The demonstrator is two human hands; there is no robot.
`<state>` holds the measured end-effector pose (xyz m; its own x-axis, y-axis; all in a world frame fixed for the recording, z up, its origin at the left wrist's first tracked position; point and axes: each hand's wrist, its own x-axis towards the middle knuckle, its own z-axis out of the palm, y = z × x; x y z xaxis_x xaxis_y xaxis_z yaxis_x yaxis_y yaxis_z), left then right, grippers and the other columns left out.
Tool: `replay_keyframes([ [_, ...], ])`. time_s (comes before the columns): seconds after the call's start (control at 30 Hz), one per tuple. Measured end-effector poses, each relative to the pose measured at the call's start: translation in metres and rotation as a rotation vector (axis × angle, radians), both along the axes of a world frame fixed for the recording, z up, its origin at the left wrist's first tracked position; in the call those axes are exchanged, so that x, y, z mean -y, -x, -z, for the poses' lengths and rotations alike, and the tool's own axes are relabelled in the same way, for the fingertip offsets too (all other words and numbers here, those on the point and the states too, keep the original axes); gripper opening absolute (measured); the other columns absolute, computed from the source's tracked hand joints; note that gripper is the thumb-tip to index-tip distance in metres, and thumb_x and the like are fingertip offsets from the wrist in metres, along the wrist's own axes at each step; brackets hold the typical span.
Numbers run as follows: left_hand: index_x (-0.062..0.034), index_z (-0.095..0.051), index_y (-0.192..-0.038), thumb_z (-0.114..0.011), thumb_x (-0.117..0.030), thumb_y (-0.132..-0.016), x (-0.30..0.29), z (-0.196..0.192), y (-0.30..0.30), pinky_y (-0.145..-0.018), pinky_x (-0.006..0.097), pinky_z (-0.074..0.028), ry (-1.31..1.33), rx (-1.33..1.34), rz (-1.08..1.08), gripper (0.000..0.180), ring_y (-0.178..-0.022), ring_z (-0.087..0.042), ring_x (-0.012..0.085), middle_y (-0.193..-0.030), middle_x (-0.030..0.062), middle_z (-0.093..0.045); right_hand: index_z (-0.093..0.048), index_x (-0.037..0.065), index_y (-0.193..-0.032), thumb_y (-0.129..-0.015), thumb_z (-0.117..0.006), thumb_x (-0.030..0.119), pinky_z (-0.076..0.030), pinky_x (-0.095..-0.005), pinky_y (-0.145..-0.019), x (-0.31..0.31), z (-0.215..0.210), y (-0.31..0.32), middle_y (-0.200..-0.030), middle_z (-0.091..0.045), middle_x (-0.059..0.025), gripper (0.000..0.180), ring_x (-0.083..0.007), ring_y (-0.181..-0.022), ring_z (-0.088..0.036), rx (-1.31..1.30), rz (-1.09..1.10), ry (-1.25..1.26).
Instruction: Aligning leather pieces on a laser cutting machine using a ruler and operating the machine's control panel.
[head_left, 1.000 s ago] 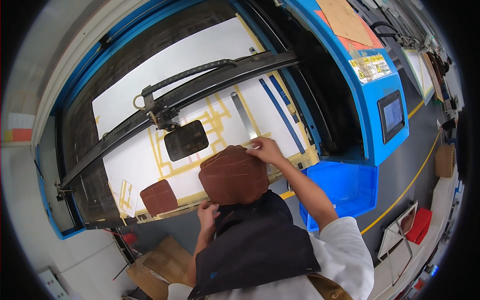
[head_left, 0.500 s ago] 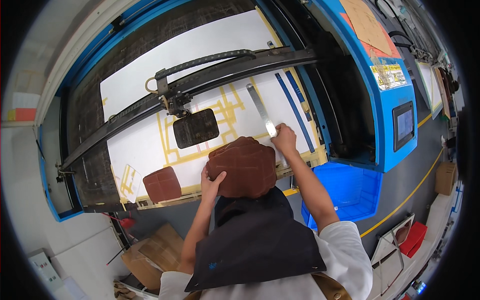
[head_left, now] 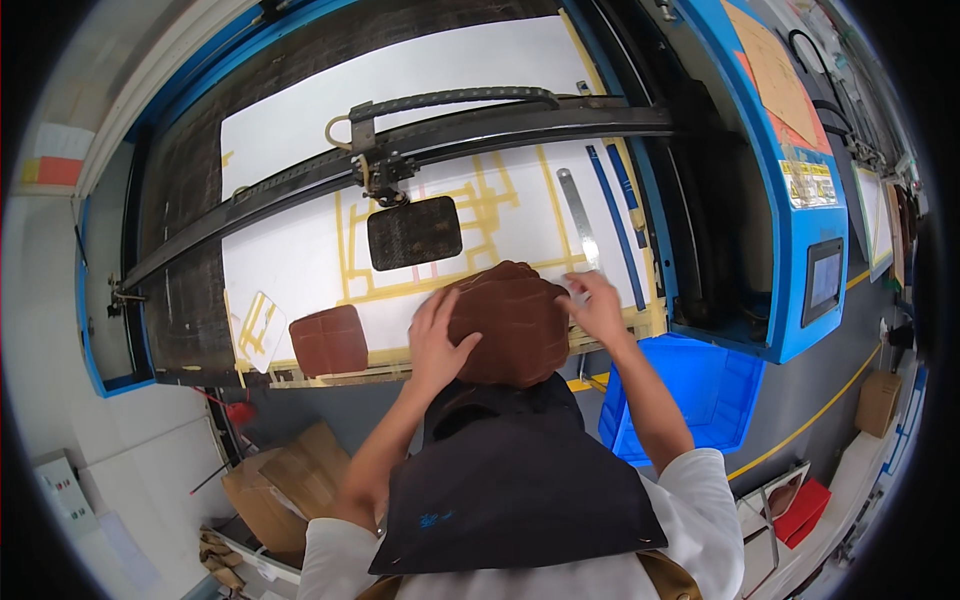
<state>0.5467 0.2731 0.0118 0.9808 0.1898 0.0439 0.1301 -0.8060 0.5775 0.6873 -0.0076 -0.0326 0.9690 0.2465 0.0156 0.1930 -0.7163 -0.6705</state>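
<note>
A large brown leather piece [head_left: 510,320] lies at the front edge of the white sheet [head_left: 300,270] on the cutting machine's bed. My left hand [head_left: 438,338] lies flat on the piece's left side with the fingers spread. My right hand [head_left: 598,306] is at its right edge, fingers curled there, just below the lower end of a metal ruler [head_left: 578,215]. A smaller brown leather piece [head_left: 328,340] sits to the left. Just behind the large piece, a black rectangular piece [head_left: 414,232] lies on yellow tape lines.
The black gantry bar [head_left: 520,125] with its cutting head [head_left: 385,170] crosses the bed above the black piece. A blue bin [head_left: 690,390] stands at my right, below the blue housing with its small screen [head_left: 824,280]. Cardboard boxes [head_left: 275,490] sit on the floor at lower left.
The large leather piece has come further forward and right on the sheet. My right hand dropped from the ruler's end to the piece's right edge; my left hand moved onto its top.
</note>
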Motion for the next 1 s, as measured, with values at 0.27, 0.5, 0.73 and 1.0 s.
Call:
replay_keyframes([
  [0.27,-0.0128,-0.061,-0.134,-0.09,-0.039,-0.066,-0.019,-0.008,-0.044,-0.107,0.047,-0.042,-0.038,-0.273,0.264,0.078,-0.126,-0.054,0.0328,-0.126,0.0122,-0.062,-0.065,0.014,-0.115,-0.056,-0.096,0.038,-0.053,-0.0401,-0.089,-0.052,-0.048,0.01,-0.103,-0.066,-0.0071,0.071,-0.027,-0.103,-0.065,-0.432,-0.352,0.143],
  [0.5,-0.0138,-0.055,-0.138,-0.091,-0.047,-0.064,-0.025,-0.007,-0.049,-0.103,0.05,-0.043,-0.008,-0.391,0.233,0.089,-0.126,-0.054,0.0336,-0.13,0.0122,-0.059,-0.065,0.012,-0.101,-0.051,-0.098,0.037,-0.053,-0.0401,-0.087,-0.058,-0.051,0.002,-0.101,-0.065,-0.0089,0.065,-0.0294,-0.102,-0.064,-0.487,-0.348,0.222],
  [0.73,-0.0172,-0.056,-0.14,-0.092,-0.038,-0.061,-0.024,0.007,-0.027,-0.108,0.051,-0.041,0.05,-0.084,0.197,0.089,-0.132,-0.05,0.0325,-0.139,0.0111,-0.054,-0.066,0.006,-0.097,-0.058,-0.097,0.025,-0.055,-0.0399,-0.078,-0.061,-0.067,0.015,-0.089,-0.068,-0.0134,0.053,-0.0331,-0.086,-0.069,-0.601,-0.276,0.225],
  [1.0,-0.0116,-0.069,-0.103,-0.087,-0.018,-0.069,-0.058,0.025,-0.02,-0.108,0.05,-0.044,0.417,0.126,0.488,0.039,-0.122,-0.061,0.0288,-0.108,0.0054,-0.069,-0.073,0.004,-0.088,-0.073,-0.087,0.004,-0.054,-0.0391,-0.071,-0.108,-0.174,0.043,-0.085,-0.067,-0.0114,0.021,-0.0309,-0.079,-0.068,-0.53,-0.555,-0.143],
])
